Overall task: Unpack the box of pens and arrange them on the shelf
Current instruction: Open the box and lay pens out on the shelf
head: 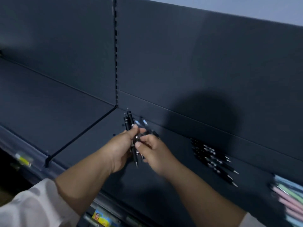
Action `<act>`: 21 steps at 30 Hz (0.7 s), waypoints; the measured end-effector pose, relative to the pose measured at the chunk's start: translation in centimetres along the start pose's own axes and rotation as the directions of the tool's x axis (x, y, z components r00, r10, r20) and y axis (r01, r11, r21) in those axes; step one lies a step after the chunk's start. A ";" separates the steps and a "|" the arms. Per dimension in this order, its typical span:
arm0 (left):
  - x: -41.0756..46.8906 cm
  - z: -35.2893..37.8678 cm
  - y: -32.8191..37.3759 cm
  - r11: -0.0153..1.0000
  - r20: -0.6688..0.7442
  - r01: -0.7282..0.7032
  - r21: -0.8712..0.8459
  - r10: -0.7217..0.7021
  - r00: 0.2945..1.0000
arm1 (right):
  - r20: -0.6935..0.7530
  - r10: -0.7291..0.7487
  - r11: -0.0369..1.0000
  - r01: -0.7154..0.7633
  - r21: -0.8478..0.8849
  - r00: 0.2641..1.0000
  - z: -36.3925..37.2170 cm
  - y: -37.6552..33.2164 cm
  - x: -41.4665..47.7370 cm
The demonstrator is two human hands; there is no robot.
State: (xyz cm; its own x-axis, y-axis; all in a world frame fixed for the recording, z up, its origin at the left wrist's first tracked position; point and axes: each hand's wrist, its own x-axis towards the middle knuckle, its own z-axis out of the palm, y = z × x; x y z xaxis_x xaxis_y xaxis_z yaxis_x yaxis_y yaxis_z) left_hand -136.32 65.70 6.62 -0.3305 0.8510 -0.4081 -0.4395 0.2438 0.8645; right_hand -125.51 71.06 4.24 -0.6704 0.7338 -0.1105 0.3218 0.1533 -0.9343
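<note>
My left hand grips a bunch of black pens upright above the dark shelf; their tops stick out past my thumb and their tips poke out below my palm. My right hand pinches one pen of the bunch at its silver band, right beside the left thumb. A row of black pens lies side by side on the shelf to the right. Behind my hands more pens, some with light blue parts, lie blurred on the shelf. No box is in view.
Pastel pens in pink, green and blue lie at the far right edge of the shelf. A thin divider splits the shelf left of my hands. A slotted upright runs up the back panel. Lower shelves hold colourful packets.
</note>
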 end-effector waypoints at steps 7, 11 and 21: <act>0.5 7.4 -2.5 0.977 0.138 0.038 0.208 -0.068 0.988 | -0.096 0.011 0.990 -0.024 -0.138 0.995 -5.5 1.8 -4.3; 0.5 10.5 -4.4 0.941 0.124 -0.061 0.334 0.020 0.992 | -0.154 0.018 0.816 -0.104 -0.569 0.988 -11.0 5.2 -8.1; 0.3 13.4 -9.1 -0.069 0.339 -0.332 0.941 0.235 0.911 | -0.263 -0.086 0.448 -0.198 -0.872 0.961 -16.0 10.5 -11.5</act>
State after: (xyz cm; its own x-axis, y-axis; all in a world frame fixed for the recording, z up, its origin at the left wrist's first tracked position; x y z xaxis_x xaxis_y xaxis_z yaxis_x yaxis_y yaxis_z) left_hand -121.24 70.00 2.54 -0.1211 0.9902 -0.0691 0.9257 0.1378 0.3524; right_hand -103.68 74.82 1.10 -0.4961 0.8660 0.0630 0.8600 0.5001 -0.1017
